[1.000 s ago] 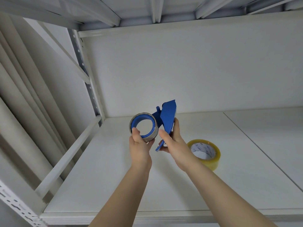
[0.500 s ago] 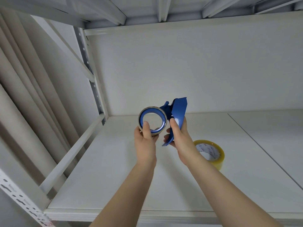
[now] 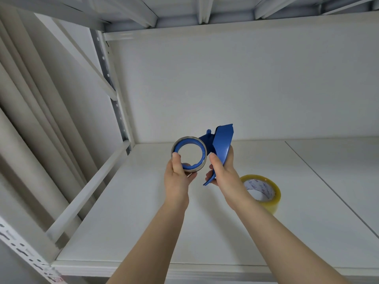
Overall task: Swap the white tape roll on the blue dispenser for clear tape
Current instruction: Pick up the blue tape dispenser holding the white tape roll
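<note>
White shelf [image 3: 123,232] backing. White tape roll [image 3: 176,148], light, stiff ring, sitting on blue dispenser [image 3: 222,143] hub; left hand [image 3: 178,177] pinching its rim. Right hand [image 3: 224,171] clasping dispenser handle. Clear tape [image 3: 266,193] lying beside dispenser, below-right.

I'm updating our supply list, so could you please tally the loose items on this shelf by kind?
Tape rolls: 2, the thin white tape roll still on the dispenser hub, gripped by the left hand, and the clear yellowish tape roll lying on the white shelf.
Dispensers: 1, the blue plastic tape dispenser, held in the right hand.
Total: 3
</note>
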